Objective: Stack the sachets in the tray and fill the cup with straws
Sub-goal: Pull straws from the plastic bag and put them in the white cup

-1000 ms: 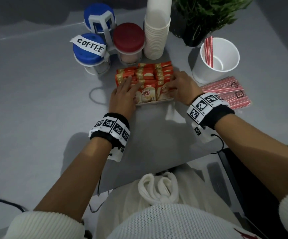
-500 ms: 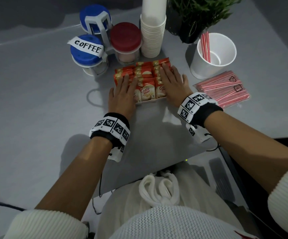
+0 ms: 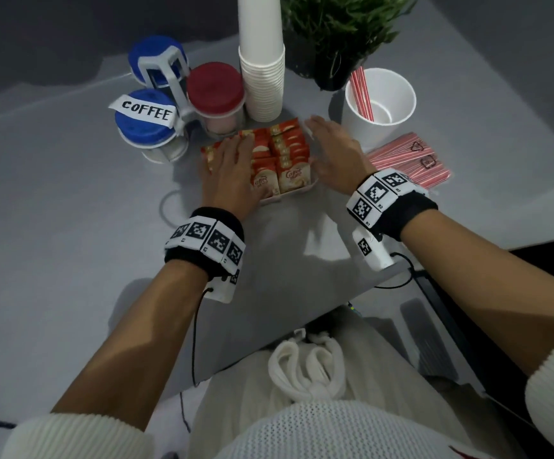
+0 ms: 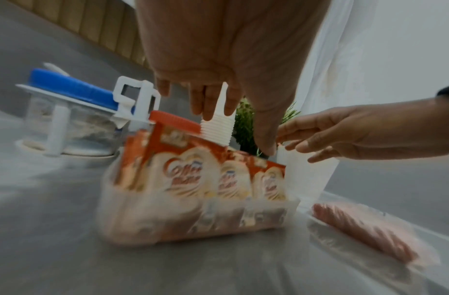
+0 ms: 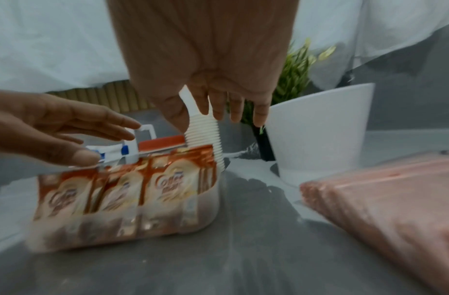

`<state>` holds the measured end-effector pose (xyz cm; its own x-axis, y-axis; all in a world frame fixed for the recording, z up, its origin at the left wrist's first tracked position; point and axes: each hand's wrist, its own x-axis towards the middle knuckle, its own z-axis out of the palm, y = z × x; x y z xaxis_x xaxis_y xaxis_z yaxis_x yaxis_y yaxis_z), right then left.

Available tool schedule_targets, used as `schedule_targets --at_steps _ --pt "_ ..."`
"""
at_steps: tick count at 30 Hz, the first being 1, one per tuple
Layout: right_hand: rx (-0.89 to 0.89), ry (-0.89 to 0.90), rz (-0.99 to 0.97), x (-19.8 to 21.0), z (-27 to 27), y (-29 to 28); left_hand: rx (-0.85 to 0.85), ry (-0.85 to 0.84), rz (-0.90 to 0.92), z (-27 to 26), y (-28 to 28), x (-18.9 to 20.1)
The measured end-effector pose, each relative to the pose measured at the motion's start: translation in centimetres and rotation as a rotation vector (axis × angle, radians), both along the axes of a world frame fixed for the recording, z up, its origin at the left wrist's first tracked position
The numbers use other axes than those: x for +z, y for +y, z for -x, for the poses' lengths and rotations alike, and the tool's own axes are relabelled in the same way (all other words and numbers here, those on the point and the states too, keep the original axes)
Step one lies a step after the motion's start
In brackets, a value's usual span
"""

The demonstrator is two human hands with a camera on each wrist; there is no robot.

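- Red-and-cream sachets (image 3: pixel 282 157) stand upright in rows inside a translucent tray (image 3: pixel 297 193) on the grey table (image 3: pixel 70 210), directly between the two hands.
- Left hand (image 3: pixel 227 172) lies over the left rows with fingers straight and spread; whether the palm presses the packets or hangs just above them cannot be told.
- Right hand (image 3: pixel 333 150) is just beside the tray's right side, fingers extended and relaxed, holding nothing.
- White cup (image 3: pixel 380 106) stands just beyond the right hand, with a few red-striped straws (image 3: pixel 361 92) leaning against its inner wall.
- Pink pack of straws (image 3: pixel 409 160) lies flat on the table to the right of the right hand, near its wrist.
- Beyond both hands' fingertips rises a tall stack of paper cups (image 3: pixel 262 71), with a green plant (image 3: pixel 338 31) to its right.
- Beyond the left hand stand a red-lidded jar (image 3: pixel 216 87) and two blue-lidded jars, the nearer labelled COFFEE (image 3: pixel 144 111).
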<state>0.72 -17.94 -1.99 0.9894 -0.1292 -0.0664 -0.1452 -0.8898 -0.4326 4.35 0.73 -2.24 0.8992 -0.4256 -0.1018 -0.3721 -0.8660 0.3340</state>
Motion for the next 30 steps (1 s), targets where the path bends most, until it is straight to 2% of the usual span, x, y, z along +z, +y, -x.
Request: schedule_targets --at_steps 2,8,15,19,24,27,30 --pt "-0.041 -0.036 -0.091 0.7 0.4 -1.2 -0.027 -0.014 0.066 0.0 -1.2 1.1" --pt "-0.196 -0.128 -0.109 2.9 1.1 -6.0 -0.11 -0.003 0.26 1.1 -6.7 2.4" --pt "-0.363 -0.121 -0.189 1.2 3.5 -13.7 -0.222 0.142 0.202 3.4 -14.9 1.2" --pt "-0.375 -0.183 -0.165 -0.7 4.6 -17.1 -0.218 0.186 0.141 4.1 -18.8 0.3" --pt "-0.365 0.186 -0.181 -2.4 4.3 -19.4 -0.19 0.255 0.051 4.5 -21.7 -2.0" --pt "-0.299 0.247 -0.211 -3.2 4.5 -19.5 -0.188 0.238 -0.017 5.3 -22.3 -3.4" --pt "-0.342 0.276 -0.276 -3.3 4.5 -20.1 -0.187 0.234 -0.055 5.6 -22.2 -3.7"
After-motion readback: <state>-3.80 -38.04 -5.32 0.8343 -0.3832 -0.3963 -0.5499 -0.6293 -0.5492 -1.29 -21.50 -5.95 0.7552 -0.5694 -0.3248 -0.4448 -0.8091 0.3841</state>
